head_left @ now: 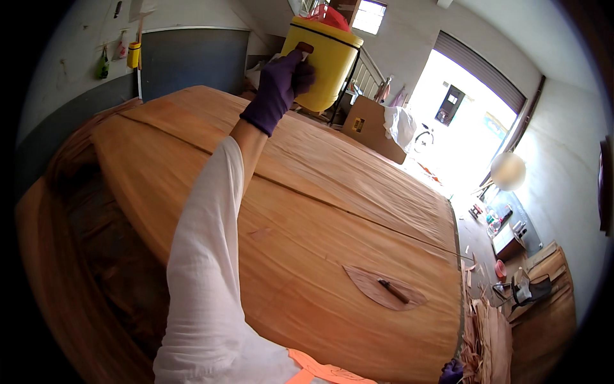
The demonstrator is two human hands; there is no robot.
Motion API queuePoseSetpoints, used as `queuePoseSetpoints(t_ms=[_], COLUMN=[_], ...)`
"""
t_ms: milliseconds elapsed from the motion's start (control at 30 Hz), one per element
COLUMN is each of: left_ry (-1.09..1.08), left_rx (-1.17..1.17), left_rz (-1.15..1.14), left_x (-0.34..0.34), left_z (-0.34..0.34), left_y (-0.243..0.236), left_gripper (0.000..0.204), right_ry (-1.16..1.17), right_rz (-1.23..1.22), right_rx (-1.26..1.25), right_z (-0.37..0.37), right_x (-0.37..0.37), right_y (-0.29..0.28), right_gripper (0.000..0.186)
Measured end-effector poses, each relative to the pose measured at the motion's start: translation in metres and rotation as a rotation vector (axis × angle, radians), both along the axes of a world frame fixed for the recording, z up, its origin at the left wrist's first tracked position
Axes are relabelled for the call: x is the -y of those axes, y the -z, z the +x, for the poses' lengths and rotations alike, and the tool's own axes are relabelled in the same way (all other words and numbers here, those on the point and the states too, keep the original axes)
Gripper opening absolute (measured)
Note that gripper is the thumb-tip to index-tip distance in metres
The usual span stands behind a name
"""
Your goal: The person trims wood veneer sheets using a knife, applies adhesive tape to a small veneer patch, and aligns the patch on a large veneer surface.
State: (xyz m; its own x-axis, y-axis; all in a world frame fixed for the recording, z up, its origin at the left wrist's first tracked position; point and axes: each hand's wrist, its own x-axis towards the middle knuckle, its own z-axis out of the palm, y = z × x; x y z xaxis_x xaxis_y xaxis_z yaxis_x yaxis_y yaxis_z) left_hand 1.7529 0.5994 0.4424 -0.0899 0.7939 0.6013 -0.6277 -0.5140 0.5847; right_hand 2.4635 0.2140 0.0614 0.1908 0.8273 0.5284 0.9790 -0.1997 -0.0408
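Observation:
My left hand (284, 86), in a purple glove, reaches far out over a broad stack of thin wood sheets (313, 237). Its fingers are closed in front of a yellow bucket (332, 70). A small thing with a reddish-brown end (305, 47) pokes up from them; its kind is unclear. My right hand (452, 371), also purple-gloved, shows only in part at the lower edge, beside the stack's right side; its fingers are hidden. A leaf-shaped reddish wood piece (364, 289) lies on the top sheet, with a dark-handled tool (393, 291) across it.
Torn wood strips (489, 339) hang at the stack's right. Beyond them are a pink bowl (500, 269), a chair (531, 291) and leaning boards (550, 320). A cardboard box (371, 131) stands at the far side, near a bright open doorway (467, 102).

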Motion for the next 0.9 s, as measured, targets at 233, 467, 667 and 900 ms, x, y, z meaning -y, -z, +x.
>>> queuePoseSetpoints(t_ms=[233,467,667,900], left_ry=[-0.123,-0.268,-0.263,-0.123], left_rx=[-0.013,0.002,-0.017,-0.049], left_rz=[0.073,-0.1,-0.245,-0.389], left_x=[-0.005,0.039,0.074,0.113], left_z=[0.021,0.074,0.102,0.093], left_y=[0.022,0.053,0.111,0.162], left_gripper=[0.025,0.028,0.029,0.025], right_ry=[-0.242,-0.953,-1.245,-1.504], right_rz=[0.278,0.295,0.342,-0.005], right_rx=[-1.015,-0.48,-0.881,-1.473], right_z=[-0.138,-0.323,-0.45,-0.548], right_x=[-0.113,-0.231,-0.301,-0.317], right_y=[-0.082,-0.232,-0.297,-0.334], right_gripper=[0.013,0.021,0.019,0.024])
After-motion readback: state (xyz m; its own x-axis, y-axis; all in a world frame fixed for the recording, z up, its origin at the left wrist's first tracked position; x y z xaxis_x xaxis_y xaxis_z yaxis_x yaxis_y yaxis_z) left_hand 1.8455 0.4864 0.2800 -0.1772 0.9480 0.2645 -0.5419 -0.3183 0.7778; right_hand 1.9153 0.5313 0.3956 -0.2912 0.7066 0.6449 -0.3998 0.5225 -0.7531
